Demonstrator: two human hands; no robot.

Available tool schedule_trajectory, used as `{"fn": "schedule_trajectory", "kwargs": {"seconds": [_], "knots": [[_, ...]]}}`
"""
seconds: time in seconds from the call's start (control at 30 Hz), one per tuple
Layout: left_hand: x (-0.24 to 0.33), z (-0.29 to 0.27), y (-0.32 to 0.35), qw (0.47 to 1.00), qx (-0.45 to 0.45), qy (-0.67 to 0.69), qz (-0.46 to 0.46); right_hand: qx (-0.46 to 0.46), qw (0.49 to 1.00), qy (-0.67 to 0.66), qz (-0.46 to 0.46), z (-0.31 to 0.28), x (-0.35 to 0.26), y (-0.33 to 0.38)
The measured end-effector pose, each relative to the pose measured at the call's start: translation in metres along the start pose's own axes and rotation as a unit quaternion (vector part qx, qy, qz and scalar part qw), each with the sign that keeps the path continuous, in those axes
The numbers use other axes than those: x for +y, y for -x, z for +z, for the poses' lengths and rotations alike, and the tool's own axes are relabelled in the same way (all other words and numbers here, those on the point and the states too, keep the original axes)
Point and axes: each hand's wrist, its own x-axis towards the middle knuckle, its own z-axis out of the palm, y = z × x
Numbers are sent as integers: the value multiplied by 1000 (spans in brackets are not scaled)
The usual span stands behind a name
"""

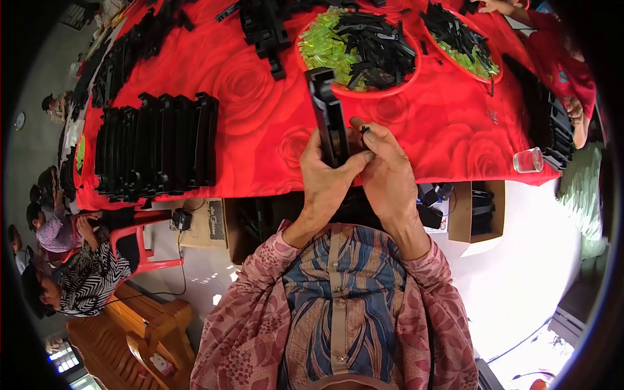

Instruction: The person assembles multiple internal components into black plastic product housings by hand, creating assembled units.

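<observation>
My left hand (322,185) is closed round the lower end of a long black plastic housing (323,97), which stands up from my fingers with a hollow channel along it. Close beside it, my right hand (392,179) pinches a small dark piece (364,130) between thumb and fingers; most of that piece is hidden. Both hands are above the near edge of a table with a red rose-patterned cloth (253,156). Just beyond the housing sits a round red tub (390,93) holding yellow-green translucent pieces (323,49) and black strips (380,52).
Black housings (156,146) stand in a row at the left. A second red tub (448,64) and a clear glass (528,160) are at the right. Cardboard boxes (478,240) are below the table edge. Another person's hand (576,114) is at the far right.
</observation>
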Motion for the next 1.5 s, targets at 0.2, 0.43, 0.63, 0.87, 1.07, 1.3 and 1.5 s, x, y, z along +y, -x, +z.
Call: {"fn": "schedule_trajectory", "kwargs": {"seconds": [0.2, 0.43, 0.63, 0.87, 1.07, 1.3, 1.5], "knots": [[7, -20, -1, 996, 3, 47, -74, -47, 995, 86, -5, -10, -7, -5], [13, -34, -1, 998, 0, 16, -65, -39, 918, 387, -74, 14, -31, -5], [21, -37, 1, 996, -6, 44, -79, -74, 892, 442, -58, 12, -38, -11], [9, -47, -3, 963, -67, 221, -137, -94, 976, 129, 152, -2, -26, -13], [0, -52, -6, 951, -91, 253, -152, -99, 969, -28, 226, -9, -9, -7], [1, -57, 3, 971, -28, 189, -146, -68, 983, 167, 35, -11, -28, -9], [-9, -76, 9, 968, -20, 185, -167, 38, 935, 345, -72, -44, -43, -25]]}}
